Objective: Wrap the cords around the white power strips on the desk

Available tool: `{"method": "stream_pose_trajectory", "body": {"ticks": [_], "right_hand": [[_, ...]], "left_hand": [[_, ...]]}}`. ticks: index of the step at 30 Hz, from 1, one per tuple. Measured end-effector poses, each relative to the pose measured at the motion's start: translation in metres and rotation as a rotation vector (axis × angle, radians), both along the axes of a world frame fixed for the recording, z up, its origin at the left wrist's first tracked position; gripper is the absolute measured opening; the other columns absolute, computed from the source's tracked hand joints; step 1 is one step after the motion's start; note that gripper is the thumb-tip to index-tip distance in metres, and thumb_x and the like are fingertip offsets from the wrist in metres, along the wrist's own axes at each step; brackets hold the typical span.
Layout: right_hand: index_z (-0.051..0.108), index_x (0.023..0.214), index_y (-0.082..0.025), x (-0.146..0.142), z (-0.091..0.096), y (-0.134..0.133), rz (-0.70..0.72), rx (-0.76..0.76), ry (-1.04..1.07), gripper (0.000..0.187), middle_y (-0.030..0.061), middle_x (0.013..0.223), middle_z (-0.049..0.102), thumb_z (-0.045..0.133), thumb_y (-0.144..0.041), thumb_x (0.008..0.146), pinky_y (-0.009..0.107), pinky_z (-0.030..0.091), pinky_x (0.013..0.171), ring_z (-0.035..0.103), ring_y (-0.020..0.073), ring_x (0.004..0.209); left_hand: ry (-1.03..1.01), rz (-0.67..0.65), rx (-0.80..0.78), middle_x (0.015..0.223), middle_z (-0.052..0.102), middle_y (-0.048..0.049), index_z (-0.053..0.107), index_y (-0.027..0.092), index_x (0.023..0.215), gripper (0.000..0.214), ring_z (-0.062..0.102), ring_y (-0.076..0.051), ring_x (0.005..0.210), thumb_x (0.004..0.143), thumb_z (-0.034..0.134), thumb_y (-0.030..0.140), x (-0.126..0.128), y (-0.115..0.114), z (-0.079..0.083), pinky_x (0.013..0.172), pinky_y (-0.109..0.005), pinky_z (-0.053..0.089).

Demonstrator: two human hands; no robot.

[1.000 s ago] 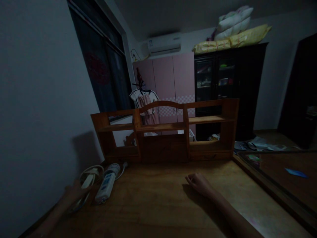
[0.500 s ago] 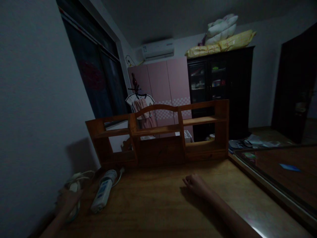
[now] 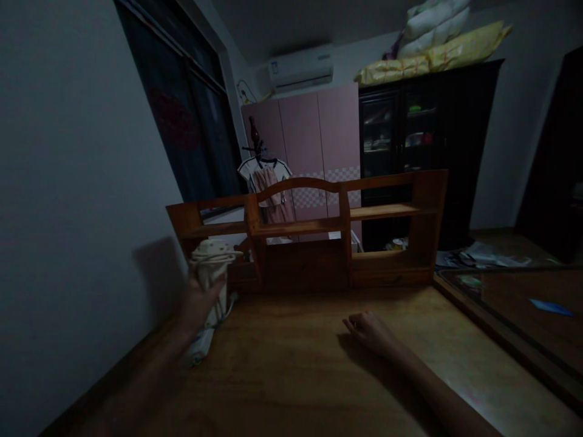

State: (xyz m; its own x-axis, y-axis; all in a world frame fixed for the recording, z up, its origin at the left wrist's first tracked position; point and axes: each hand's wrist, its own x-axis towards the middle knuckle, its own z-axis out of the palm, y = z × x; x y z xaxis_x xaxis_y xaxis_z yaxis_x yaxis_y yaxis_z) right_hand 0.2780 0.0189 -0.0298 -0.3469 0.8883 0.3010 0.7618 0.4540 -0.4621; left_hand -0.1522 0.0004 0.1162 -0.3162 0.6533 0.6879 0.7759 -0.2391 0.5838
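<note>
My left hand [image 3: 198, 303] is raised above the left side of the wooden desk [image 3: 296, 364] and is closed around a white power strip wrapped in its cord [image 3: 210, 267], held upright in front of the desk shelf's left bay. A second white power strip [image 3: 200, 347] lies on the desk below that hand. My right hand [image 3: 368, 331] rests on the desk near the middle, knuckles up, fingers loosely curled with nothing in them.
A low wooden shelf unit [image 3: 310, 233] stands along the desk's back edge. The white wall [image 3: 77, 212] is close on the left. A darker glass-topped table [image 3: 523, 309] with a blue paper [image 3: 549, 307] adjoins on the right. Wardrobes stand behind.
My left hand has picked up the cord-wrapped power strip from the desk's left edge and lifted it up toward the shelf. My right hand has stayed in place.
</note>
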Motion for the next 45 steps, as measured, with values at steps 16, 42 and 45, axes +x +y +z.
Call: {"method": "stream_pose_trajectory", "body": {"ticks": [16, 42, 45], "right_hand": [[0.064, 0.066, -0.015, -0.002, -0.002, 0.003, -0.046, 0.031, -0.023, 0.048, 0.0059, 0.059, 0.063, 0.035, -0.041, 0.095, 0.025, 0.022, 0.051, 0.053, 0.0119, 0.050], [0.047, 0.126, -0.026, -0.026, 0.023, -0.012, 0.090, -0.774, 0.938, 0.049, 0.0046, 0.096, 0.067, 0.059, -0.047, 0.083, 0.022, 0.044, 0.051, 0.063, 0.0157, 0.066], [0.048, 0.126, -0.024, -0.028, 0.021, -0.010, 0.036, -0.900, 1.015, 0.053, 0.0002, 0.073, 0.065, 0.066, -0.036, 0.078, 0.018, 0.039, 0.045, 0.060, 0.0136, 0.058]], "left_hand": [[0.356, -0.529, -0.090, 0.145, 0.034, -0.0133, 0.029, 0.021, 0.140, 0.059, 0.037, -0.027, 0.134, 0.086, 0.052, 0.029, 0.159, 0.040, -0.124, 0.109, -0.042, 0.035], [0.744, -0.439, -0.158, 0.151, 0.030, -0.0054, 0.031, 0.024, 0.141, 0.061, 0.048, -0.025, 0.116, 0.085, 0.051, 0.015, 0.167, 0.017, -0.121, 0.097, -0.040, 0.043], [0.748, -0.386, -0.111, 0.149, 0.034, -0.0075, 0.036, 0.021, 0.138, 0.053, 0.050, -0.025, 0.114, 0.087, 0.050, 0.018, 0.169, 0.018, -0.122, 0.096, -0.039, 0.045]]}}
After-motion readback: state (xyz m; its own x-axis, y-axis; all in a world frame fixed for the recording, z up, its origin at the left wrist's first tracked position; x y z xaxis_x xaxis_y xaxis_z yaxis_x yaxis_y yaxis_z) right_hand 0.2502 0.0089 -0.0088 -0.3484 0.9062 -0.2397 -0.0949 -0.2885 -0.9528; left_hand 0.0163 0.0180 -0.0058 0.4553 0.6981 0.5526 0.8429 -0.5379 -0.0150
